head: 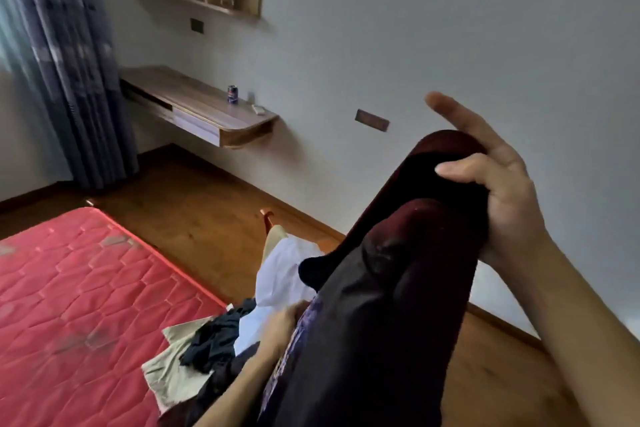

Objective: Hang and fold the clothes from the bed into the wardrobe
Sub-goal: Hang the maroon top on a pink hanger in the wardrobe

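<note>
We see the right hand (498,194) raised before the grey wall (450,28), thumb and lower fingers clenched on the top fold of a dark maroon garment (398,288) that hangs down towards the camera, the forefinger pointing free. The left hand (280,326) lies against the garment's lower edge, though we cannot tell whether its fingers grip. Beside it, a pile of clothes (221,340) rests on the corner of the red mattress (76,295).
</note>
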The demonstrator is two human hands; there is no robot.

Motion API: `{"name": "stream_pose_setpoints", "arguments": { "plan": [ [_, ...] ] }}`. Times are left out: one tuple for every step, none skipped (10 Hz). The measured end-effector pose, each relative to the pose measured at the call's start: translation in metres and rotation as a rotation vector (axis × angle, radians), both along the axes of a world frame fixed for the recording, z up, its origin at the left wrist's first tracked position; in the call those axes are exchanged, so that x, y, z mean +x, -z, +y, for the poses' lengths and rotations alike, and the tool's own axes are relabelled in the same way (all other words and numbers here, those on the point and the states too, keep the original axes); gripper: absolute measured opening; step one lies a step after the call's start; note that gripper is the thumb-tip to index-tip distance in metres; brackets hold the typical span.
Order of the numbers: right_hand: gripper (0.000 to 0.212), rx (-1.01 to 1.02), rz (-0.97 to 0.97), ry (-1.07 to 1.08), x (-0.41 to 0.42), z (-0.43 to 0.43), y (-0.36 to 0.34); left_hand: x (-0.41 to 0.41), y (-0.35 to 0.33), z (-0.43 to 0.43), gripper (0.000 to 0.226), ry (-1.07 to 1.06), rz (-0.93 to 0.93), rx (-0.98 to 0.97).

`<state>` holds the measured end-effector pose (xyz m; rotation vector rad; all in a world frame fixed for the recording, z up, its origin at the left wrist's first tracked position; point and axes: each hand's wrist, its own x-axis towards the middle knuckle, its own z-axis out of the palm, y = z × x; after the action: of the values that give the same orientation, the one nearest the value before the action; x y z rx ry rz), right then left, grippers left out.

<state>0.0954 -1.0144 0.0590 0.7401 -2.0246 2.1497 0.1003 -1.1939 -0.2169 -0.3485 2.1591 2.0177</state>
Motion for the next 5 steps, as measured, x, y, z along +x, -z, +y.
{"name": "stream_pose_setpoints", "arguments": {
  "plan": [
    [0.059, 0.277, 0.046, 0.207, 0.006, 0.06, -0.006, -0.018, 0.021, -0.002, 0.054, 0.094, 0.103, -0.508],
    [0.049, 0.737, 0.063, 0.384, 0.019, 0.127, -0.002, -0.041, 0.022, -0.02, 0.067, -0.028, 0.116, -0.538],
    [0.025, 1.003, -0.061, 0.472, 0.043, 0.18, 0.014, -0.044, -0.007, -0.014, 0.086, 0.008, 0.257, -0.633],
    [0.024, 1.133, -0.192, 0.503, 0.07, 0.22, 0.028, -0.045, -0.032, 0.001, 0.081, 0.08, 0.483, -0.755],
    [0.046, 1.273, -0.35, 0.46, 0.104, 0.254, 0.039, -0.043, -0.065, 0.02, 0.065, 0.224, 0.595, -0.901]
  ]
}}
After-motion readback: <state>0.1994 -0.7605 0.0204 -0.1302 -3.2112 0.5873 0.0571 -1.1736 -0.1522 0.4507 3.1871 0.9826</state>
